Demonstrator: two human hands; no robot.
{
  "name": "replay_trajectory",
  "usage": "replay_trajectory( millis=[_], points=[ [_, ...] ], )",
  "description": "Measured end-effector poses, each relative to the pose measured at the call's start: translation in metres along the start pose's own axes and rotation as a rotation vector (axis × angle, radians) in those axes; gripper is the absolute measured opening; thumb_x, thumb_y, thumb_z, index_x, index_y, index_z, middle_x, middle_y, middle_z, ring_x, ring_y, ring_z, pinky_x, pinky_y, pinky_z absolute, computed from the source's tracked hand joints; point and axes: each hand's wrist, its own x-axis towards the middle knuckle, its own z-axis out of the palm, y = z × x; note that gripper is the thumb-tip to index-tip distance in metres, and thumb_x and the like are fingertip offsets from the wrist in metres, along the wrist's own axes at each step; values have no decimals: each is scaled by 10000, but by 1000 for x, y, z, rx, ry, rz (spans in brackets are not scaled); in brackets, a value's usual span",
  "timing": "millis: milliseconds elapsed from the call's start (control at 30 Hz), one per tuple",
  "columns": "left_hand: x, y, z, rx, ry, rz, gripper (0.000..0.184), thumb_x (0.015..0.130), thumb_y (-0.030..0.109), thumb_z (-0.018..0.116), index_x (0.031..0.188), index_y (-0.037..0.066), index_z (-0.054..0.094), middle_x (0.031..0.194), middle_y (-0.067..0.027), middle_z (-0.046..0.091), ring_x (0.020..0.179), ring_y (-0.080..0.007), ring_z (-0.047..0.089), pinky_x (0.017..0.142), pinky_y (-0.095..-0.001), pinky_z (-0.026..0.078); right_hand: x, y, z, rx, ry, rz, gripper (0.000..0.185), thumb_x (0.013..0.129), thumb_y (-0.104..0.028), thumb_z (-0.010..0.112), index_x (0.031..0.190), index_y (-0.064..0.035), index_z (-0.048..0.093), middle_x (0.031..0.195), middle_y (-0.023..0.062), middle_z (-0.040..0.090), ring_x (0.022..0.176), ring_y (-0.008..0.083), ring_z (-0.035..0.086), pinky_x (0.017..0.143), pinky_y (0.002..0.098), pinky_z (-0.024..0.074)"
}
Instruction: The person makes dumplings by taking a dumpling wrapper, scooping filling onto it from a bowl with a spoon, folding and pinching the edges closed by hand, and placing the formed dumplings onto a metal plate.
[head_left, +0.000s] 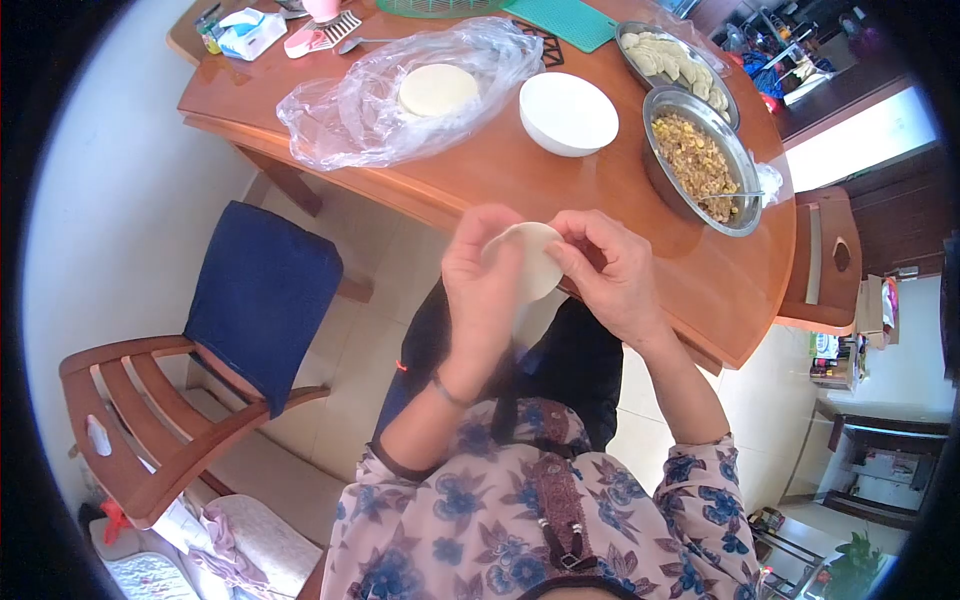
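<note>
A round, pale dumpling wrapper (540, 262) is held up between my two hands, just off the table's front edge. My right hand (612, 272) pinches its right edge between thumb and fingers. On the opposite edge, my left hand (482, 275) is closed and somewhat blurred, its fingers partly over the wrapper. Beyond them, a stack of wrappers (438, 90) lies on a clear plastic bag (335, 120). A white bowl (568, 112) stands nearby. To the right is a metal bowl (655, 185) of chopped filling (690, 160) with a spoon handle (735, 194) across its rim.
Folded dumplings (672, 62) lie on a round metal tray (626, 33) at the back right of the wooden table (640, 240). A green mat (570, 20), tissue pack (250, 35) and brush (322, 35) sit at the back. A chair (260, 290) with a blue cover stands left.
</note>
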Motion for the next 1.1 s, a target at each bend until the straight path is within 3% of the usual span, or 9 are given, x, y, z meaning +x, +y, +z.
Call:
replay_trajectory(
  millis=[200,367,500,633,700,767,900,1000,1100],
  points=[
    [-3,6,3,88,-7,29,71,968,30,612,1031,43,641,964,25,643,898,-49,582,792,-221,481,3,-5,0,-334,62,-306,110,870,-117,744,963,-80,697,851,59,691,739,251,637,783,362,451],
    [-1,3,3,272,3,170,69,920,-1,619,986,14,630,891,-4,639,850,-74,574,768,-259,498,7,-7,1,-493,56,-471,119,865,-117,739,969,-83,693,826,43,671,761,232,638,847,377,434],
    [0,7,-1,263,2,111,76,903,-19,624,975,2,635,887,-10,644,842,-80,573,763,-263,494,12,-4,3,-557,71,-564,118,864,-113,734,971,-85,695,811,27,657,768,219,638,869,393,425],
    [0,12,-4,235,-48,52,122,860,-54,609,971,-13,636,902,-24,653,879,-90,593,808,-268,504,12,-7,2,-417,65,-442,123,849,-99,734,968,-101,700,804,18,652,767,214,634,879,399,417],
    [1,11,-5,237,-50,52,137,848,-61,600,972,-18,638,911,-31,658,894,-94,601,826,-270,508,14,-5,-3,-584,22,-580,154,816,-88,739,964,-115,706,805,13,652,765,202,635,896,399,406],
    [0,11,-7,260,-81,29,142,894,-54,598,998,13,668,953,21,646,846,-35,554,707,-187,440,17,-4,-2,-573,37,-603,157,803,-88,735,954,-120,706,801,10,649,761,197,633,900,399,402],
    [-3,7,0,295,-52,44,137,891,-40,602,1004,1,668,951,16,644,796,-31,539,650,-191,432,20,-6,-4,-525,0,-600,123,801,-96,706,920,-124,692,776,-1,627,765,193,630,900,397,401],
    [-5,2,-2,483,-83,102,145,893,-25,608,1027,-13,661,947,8,645,776,-27,536,625,-191,424,18,-12,-3,-536,-51,-590,94,821,-134,684,914,-124,677,800,0,625,830,191,636,914,408,393],
    [-10,11,-5,706,-137,-6,181,887,-5,613,1063,-11,658,956,-8,658,824,-51,572,701,-203,456,18,-16,-11,-574,-177,-521,120,860,-165,702,965,-115,671,909,20,679,898,208,638,940,405,397]
  ],
)
